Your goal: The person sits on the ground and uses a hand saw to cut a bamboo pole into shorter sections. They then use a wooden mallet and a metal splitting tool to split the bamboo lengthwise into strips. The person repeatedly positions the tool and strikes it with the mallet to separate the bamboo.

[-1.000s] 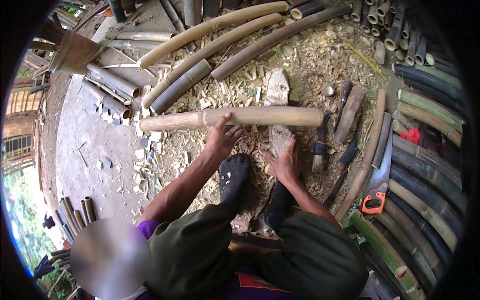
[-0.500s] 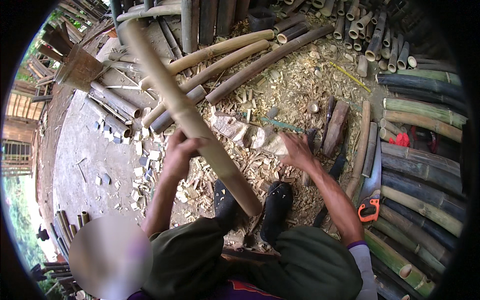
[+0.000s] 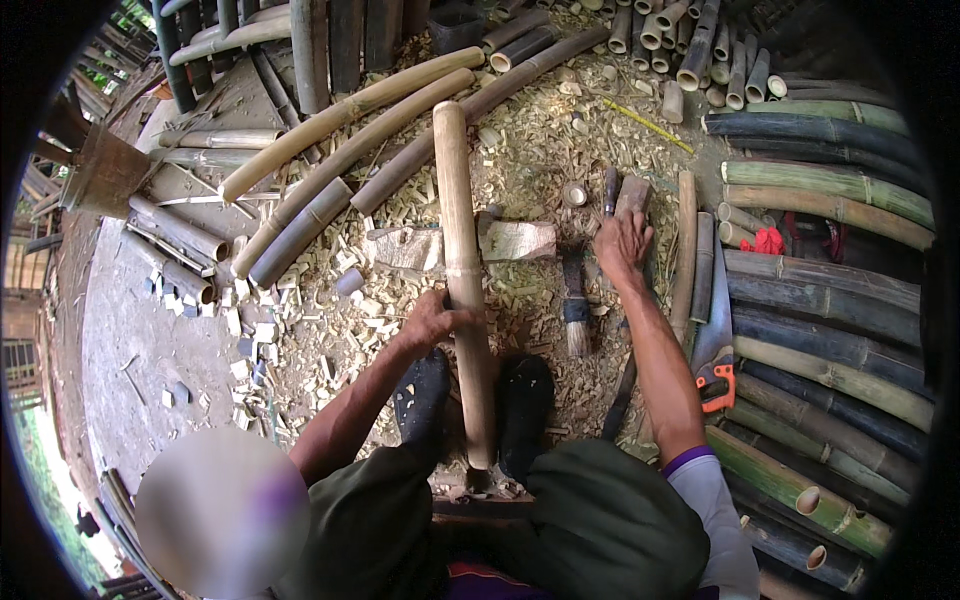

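Note:
My left hand is closed round the lower half of a smooth tan bamboo pole. The pole runs straight away from me, its near end between my feet. It crosses over a pale, chopped wooden log, hiding the log's middle. Farther right, my right hand has its fingers curled over the near end of a brown wooden block. Beside that block lies a tool with a dark handle. A dark-handled brush with pale bristles lies just left of my right forearm.
Wood chips cover the ground around my feet. An orange-handled saw lies at right beside rows of bamboo poles. Several long poles lie at far left; cut bamboo tubes are stacked at the back. A yellow strip lies among the chips.
The bamboo pole has swung from a leftward slant to nearly straight ahead, still in my left hand. My right hand has left the pale log's right end and reached the brown block.

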A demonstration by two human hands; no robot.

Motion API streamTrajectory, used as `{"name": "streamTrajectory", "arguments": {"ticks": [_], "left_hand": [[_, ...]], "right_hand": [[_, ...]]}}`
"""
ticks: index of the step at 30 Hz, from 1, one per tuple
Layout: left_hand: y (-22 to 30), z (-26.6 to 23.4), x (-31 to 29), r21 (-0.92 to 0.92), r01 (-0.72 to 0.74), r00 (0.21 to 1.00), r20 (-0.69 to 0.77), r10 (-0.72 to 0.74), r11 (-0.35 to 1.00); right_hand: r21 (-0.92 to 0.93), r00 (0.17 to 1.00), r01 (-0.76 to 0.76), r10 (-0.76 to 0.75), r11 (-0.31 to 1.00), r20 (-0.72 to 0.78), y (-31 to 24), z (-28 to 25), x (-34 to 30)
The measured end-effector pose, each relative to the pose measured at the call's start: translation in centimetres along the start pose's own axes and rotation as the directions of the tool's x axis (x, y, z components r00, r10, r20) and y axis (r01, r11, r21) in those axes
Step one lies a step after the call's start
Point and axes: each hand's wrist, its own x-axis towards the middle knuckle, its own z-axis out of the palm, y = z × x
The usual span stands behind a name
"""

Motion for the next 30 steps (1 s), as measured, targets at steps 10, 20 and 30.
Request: {"name": "streamTrajectory", "arguments": {"ticks": [10, 20, 30], "left_hand": [[-2.6, 0.9, -2.0, 0.091, -0.19, 0.982, -0.002, 0.191, 0.978], [2.6, 0.0, -2.3, 0.67, -0.011, 0.917, -0.29, 0.275, 0.743], [9.9, 1.8, -2.8, -0.425, -0.234, 0.972, -0.122, 0.201, 0.874]], "right_hand": [[-0.412, 0.995, -0.092, 0.073, 0.907, -0.061, -0.2, 3.4, 1.7], [0.946, 0.95, -0.244, 0.248, 0.213, 0.19, -0.6, -3.9, -4.6], [0.688, 0.912, 0.393, -0.355, 0.61, -0.206, -11.9, -5.3, -17.0]]}}
